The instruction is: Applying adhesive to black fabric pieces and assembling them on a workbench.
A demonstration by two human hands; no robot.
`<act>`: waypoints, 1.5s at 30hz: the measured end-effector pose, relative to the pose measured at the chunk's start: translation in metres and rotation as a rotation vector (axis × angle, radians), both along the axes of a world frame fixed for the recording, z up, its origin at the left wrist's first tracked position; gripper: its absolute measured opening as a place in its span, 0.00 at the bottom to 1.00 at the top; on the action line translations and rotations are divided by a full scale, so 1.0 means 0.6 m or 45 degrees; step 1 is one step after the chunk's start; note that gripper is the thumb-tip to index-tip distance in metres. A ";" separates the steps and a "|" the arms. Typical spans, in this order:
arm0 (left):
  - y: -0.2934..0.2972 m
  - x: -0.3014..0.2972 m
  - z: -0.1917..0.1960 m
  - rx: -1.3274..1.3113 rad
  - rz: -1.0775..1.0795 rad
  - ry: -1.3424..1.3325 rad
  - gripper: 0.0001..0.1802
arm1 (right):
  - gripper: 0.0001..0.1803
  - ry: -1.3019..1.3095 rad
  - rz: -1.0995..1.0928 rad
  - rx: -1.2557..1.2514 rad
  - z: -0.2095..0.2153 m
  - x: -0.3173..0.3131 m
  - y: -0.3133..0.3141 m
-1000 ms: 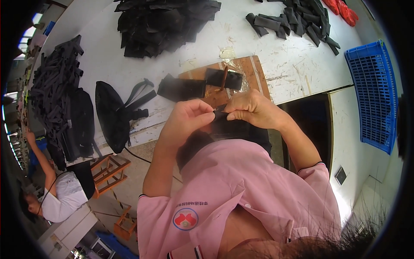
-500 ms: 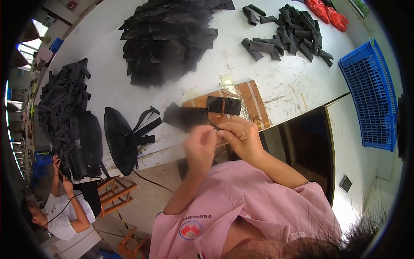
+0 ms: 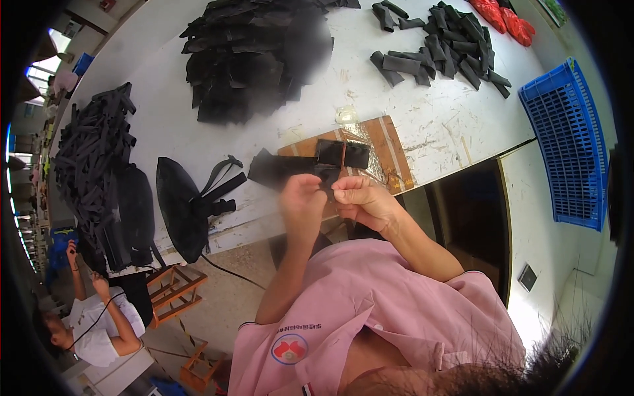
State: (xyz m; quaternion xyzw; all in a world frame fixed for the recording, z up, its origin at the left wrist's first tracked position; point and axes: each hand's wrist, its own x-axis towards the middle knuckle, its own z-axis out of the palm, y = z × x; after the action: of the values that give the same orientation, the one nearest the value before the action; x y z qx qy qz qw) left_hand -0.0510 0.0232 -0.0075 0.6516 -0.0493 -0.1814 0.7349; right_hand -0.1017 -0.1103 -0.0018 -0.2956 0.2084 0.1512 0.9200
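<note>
The person in the pink collared shirt [image 3: 396, 297] stands at the long white worktable [image 3: 449, 138], both bare hands raised close together at its near edge. The left hand [image 3: 302, 203] is blurred, its fingers curled in toward the thumb; I can't tell whether they grip anything. The right hand [image 3: 367, 203] has its fingers bent and its thumb near the forefinger, and what lies between them, if anything, is too small to make out. A small dark scrap [image 3: 327, 175] shows just beyond the fingertips.

Past the hands, a flat brown board with pale tape strips [image 3: 391, 148] lies on the table, bearing a shiny black rectangular block [image 3: 357, 156] with a thin reddish-brown stick [image 3: 343, 153] across it. A flat black fabric piece [image 3: 281, 170] lies at the block's left, partly on the board. Farther left rests a black fabric pouch with straps [image 3: 177, 211]; beyond the board sits a broad pile of black sheets [image 3: 244, 72].
</note>
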 end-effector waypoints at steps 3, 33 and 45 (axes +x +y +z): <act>-0.011 -0.005 -0.010 0.456 0.254 -0.716 0.10 | 0.06 -0.088 -0.037 0.089 0.020 0.006 0.015; -0.025 0.035 0.145 -1.188 -0.463 0.657 0.08 | 0.12 -0.922 -0.073 -1.215 0.192 0.034 -0.041; -0.035 0.083 0.026 -1.221 -0.310 1.206 0.15 | 0.17 -0.439 0.156 -0.689 0.038 0.087 -0.079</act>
State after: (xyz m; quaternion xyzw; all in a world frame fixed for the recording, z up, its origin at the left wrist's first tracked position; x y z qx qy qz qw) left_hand -0.0011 0.0020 0.0078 0.0943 0.1296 -0.4863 0.8590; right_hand -0.0494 -0.1578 0.0209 -0.5625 0.0639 0.0933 0.8190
